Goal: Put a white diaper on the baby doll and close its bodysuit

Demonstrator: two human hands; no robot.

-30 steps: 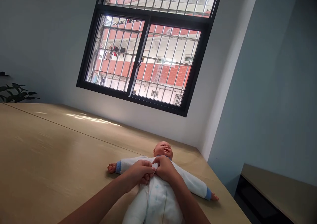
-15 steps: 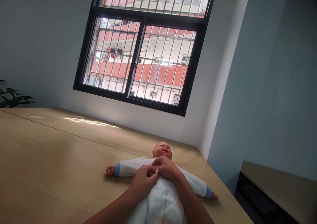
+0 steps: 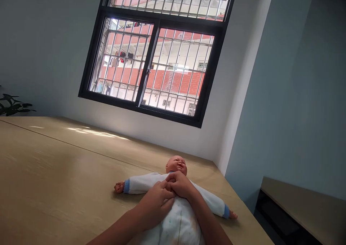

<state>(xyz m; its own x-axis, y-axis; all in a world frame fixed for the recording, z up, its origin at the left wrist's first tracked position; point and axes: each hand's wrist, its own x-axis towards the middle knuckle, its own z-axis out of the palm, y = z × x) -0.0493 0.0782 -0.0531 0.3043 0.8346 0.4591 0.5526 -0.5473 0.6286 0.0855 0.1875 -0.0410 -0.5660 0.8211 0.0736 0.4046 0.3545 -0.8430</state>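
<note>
A baby doll (image 3: pixel 177 164) lies on its back on the table, arms spread wide and head away from me. It wears white doll's clothes (image 3: pixel 180 216) with blue cuffs and faint print on the front. My left hand (image 3: pixel 159 201) is closed at the chest, fingers pinched on the front of the clothes. Touching it, my right hand (image 3: pixel 178 184) is closed too, its fingertips bent onto the cloth just below the doll's chin. The bit of cloth between my fingertips is hidden by the hands.
The wooden table (image 3: pixel 59 187) has a seam running across it. Behind it stands a wall with a barred window (image 3: pixel 151 64). A leafy plant (image 3: pixel 14 106) is at the far left. A lower dark-fronted cabinet (image 3: pixel 297 209) stands at the right.
My left hand has shifted slightly up and turned over, closing toward my right hand. A small white piece that showed between the fingertips is now hidden. The doll lies as before.
</note>
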